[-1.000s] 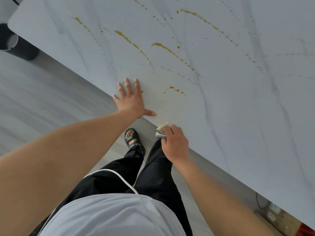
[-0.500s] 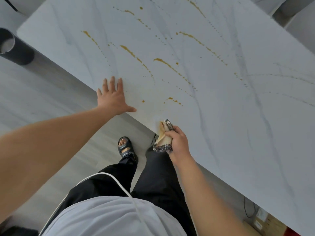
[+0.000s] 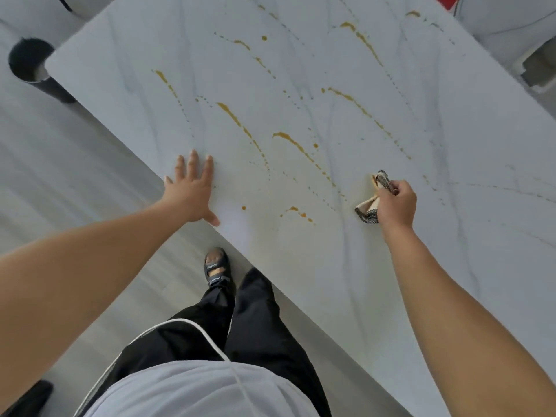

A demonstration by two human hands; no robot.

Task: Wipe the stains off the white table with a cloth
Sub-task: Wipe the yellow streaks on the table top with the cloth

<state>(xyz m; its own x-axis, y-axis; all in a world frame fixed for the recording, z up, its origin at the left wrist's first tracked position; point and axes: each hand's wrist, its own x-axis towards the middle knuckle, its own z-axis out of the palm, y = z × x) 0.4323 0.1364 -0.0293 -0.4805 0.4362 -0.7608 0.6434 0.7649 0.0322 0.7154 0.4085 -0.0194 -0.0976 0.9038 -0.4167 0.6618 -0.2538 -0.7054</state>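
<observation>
The white marble-veined table runs diagonally across the view. Several amber streaks and drops, the stains, cross its middle and far part, and a short one lies near the front edge. My left hand rests flat on the table's near edge with its fingers spread. My right hand grips a bunched cream cloth with a dark checked border, held over the table to the right of the stains. Whether the cloth touches the surface is unclear.
A black cylindrical bin stands on the floor past the table's left corner. White chairs sit beyond the far right edge. My legs in black trousers and a sandalled foot stand against the front edge on the grey floor.
My right hand has carried the cloth from the table's front edge out over the tabletop to the right. My left hand stays pressed on the edge. The view has tilted further over the table.
</observation>
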